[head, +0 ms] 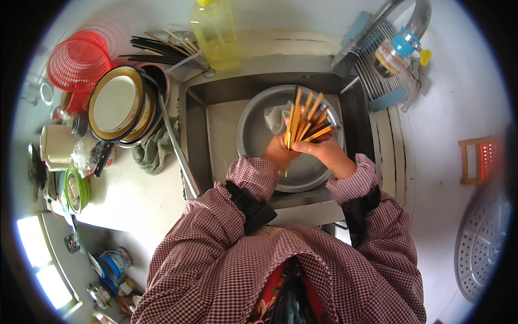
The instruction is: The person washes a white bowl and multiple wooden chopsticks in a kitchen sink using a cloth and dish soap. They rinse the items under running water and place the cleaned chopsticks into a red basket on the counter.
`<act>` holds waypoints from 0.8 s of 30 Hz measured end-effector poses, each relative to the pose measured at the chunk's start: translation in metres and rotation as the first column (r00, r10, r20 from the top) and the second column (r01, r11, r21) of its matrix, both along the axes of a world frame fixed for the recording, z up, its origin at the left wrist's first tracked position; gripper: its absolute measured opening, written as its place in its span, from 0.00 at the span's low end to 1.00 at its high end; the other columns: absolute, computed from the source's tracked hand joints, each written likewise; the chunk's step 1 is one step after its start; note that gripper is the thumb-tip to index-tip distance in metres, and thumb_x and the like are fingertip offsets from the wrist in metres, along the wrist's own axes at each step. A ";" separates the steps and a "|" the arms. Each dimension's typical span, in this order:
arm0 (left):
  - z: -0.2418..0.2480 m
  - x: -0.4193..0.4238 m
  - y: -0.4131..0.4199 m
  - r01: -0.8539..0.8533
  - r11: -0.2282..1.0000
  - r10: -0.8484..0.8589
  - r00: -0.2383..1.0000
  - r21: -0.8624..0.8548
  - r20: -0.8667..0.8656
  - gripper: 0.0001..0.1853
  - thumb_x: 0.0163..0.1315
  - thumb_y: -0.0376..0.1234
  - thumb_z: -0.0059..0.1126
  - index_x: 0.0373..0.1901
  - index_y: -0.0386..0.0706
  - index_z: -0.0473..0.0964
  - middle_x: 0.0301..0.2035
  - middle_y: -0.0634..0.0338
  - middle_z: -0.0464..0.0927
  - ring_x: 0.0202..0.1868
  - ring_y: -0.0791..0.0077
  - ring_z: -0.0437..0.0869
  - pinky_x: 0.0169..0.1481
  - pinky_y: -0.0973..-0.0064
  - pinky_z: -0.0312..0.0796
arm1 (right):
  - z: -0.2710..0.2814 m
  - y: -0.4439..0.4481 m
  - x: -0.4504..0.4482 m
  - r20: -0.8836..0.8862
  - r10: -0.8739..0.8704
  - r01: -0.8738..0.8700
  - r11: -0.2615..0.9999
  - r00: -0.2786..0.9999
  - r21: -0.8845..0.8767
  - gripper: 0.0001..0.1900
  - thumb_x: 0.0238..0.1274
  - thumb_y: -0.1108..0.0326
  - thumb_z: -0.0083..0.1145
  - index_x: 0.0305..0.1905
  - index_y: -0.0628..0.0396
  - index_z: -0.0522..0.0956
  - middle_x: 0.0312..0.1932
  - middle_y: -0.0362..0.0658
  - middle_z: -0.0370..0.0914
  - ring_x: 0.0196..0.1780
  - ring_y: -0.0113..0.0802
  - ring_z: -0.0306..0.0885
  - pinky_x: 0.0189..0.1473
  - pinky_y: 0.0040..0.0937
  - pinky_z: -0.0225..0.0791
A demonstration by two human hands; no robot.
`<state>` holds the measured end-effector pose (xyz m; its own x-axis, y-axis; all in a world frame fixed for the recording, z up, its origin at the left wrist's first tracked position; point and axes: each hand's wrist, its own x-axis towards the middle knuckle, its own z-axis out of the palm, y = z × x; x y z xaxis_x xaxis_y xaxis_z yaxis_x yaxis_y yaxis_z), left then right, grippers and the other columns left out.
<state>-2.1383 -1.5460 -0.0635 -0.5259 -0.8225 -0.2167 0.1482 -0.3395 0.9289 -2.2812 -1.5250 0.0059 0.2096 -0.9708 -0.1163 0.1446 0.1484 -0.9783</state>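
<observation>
A bundle of chopsticks [301, 117], mostly orange-brown with some black ones, fans out above both hands. My left hand [279, 150] grips the bundle from the left, and thin ends poke out beneath it. On the right, my right hand [323, 153] is closed around part of the same bundle, its thumb lying across the sticks. Both hands are over a round metal basin [247, 133] standing in the stainless steel sink [222, 162]. A pale translucent cloth or bag [276, 118] lies in the basin behind the chopsticks.
A plastic container [190, 67] of chopsticks and a yellow bottle [216, 36] stand behind the sink. Stacked enamel basins [115, 103], a red basket [77, 65] and a green cloth [156, 152] are at left. The faucet [356, 48] and a blue-edged rack [388, 99] occupy the back right.
</observation>
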 end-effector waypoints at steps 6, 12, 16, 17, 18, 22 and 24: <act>-0.071 -0.009 -0.002 0.073 0.996 -0.078 0.991 -0.051 -0.108 0.19 0.49 0.26 0.63 0.45 0.44 0.75 0.41 0.57 0.79 0.45 0.65 0.80 0.51 0.71 0.72 | -0.060 0.009 0.005 -0.043 0.021 -0.020 1.000 0.999 0.023 0.35 0.48 0.74 0.66 0.61 0.58 0.60 0.48 0.42 0.75 0.51 0.26 0.72 0.56 0.25 0.64; -0.112 -0.003 0.008 0.292 0.914 -0.090 0.822 -0.281 0.563 0.24 0.47 0.34 0.64 0.49 0.45 0.70 0.44 0.53 0.76 0.49 0.57 0.77 0.53 0.67 0.69 | -0.111 0.018 -0.007 -0.059 0.004 0.006 0.984 0.998 0.179 0.32 0.47 0.74 0.67 0.59 0.58 0.65 0.45 0.39 0.74 0.48 0.24 0.71 0.54 0.22 0.64; -0.106 -0.003 0.005 0.279 0.919 -0.082 0.826 -0.279 0.557 0.22 0.51 0.32 0.62 0.49 0.44 0.70 0.43 0.54 0.77 0.48 0.60 0.78 0.53 0.69 0.69 | -0.117 0.016 0.001 -0.063 -0.012 0.014 0.999 0.998 0.040 0.25 0.49 0.74 0.65 0.54 0.59 0.70 0.44 0.40 0.74 0.48 0.25 0.71 0.52 0.23 0.65; -0.104 -0.002 0.004 0.287 0.926 -0.109 0.825 -0.245 0.554 0.21 0.52 0.33 0.61 0.50 0.45 0.71 0.43 0.54 0.77 0.48 0.60 0.78 0.53 0.69 0.69 | -0.116 0.015 0.004 -0.035 -0.016 0.019 0.997 0.999 0.076 0.24 0.49 0.75 0.65 0.53 0.59 0.70 0.44 0.40 0.74 0.48 0.25 0.72 0.52 0.23 0.65; -0.102 -0.002 0.004 0.310 0.933 -0.149 0.796 -0.185 0.587 0.20 0.53 0.34 0.60 0.50 0.46 0.71 0.43 0.54 0.78 0.48 0.60 0.78 0.53 0.69 0.69 | -0.113 0.016 0.008 0.007 -0.043 0.043 0.995 0.999 0.089 0.22 0.49 0.75 0.64 0.52 0.59 0.70 0.44 0.40 0.74 0.48 0.25 0.72 0.52 0.23 0.65; -0.105 0.002 0.004 0.134 0.991 -0.132 0.988 0.009 -0.085 0.16 0.57 0.32 0.56 0.49 0.44 0.71 0.42 0.52 0.77 0.48 0.59 0.78 0.53 0.68 0.69 | -0.100 0.013 0.012 -0.156 0.038 -0.052 0.995 0.987 -0.086 0.26 0.49 0.75 0.65 0.54 0.59 0.67 0.48 0.42 0.73 0.50 0.28 0.72 0.53 0.24 0.65; -0.112 0.001 0.004 0.129 0.986 -0.136 0.989 -0.108 -0.060 0.18 0.58 0.30 0.55 0.51 0.44 0.69 0.44 0.54 0.76 0.49 0.62 0.77 0.54 0.69 0.68 | -0.094 0.011 0.010 -0.212 0.042 -0.072 0.988 0.976 -0.139 0.32 0.48 0.75 0.65 0.60 0.59 0.63 0.52 0.44 0.70 0.53 0.29 0.70 0.55 0.25 0.63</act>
<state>-2.1369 -1.5425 -0.1753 -0.6419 -0.7609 -0.0949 0.1711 -0.2629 0.9495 -2.2707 -1.5140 -0.0884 0.2511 -0.9677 -0.0218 -0.0692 0.0045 -0.9976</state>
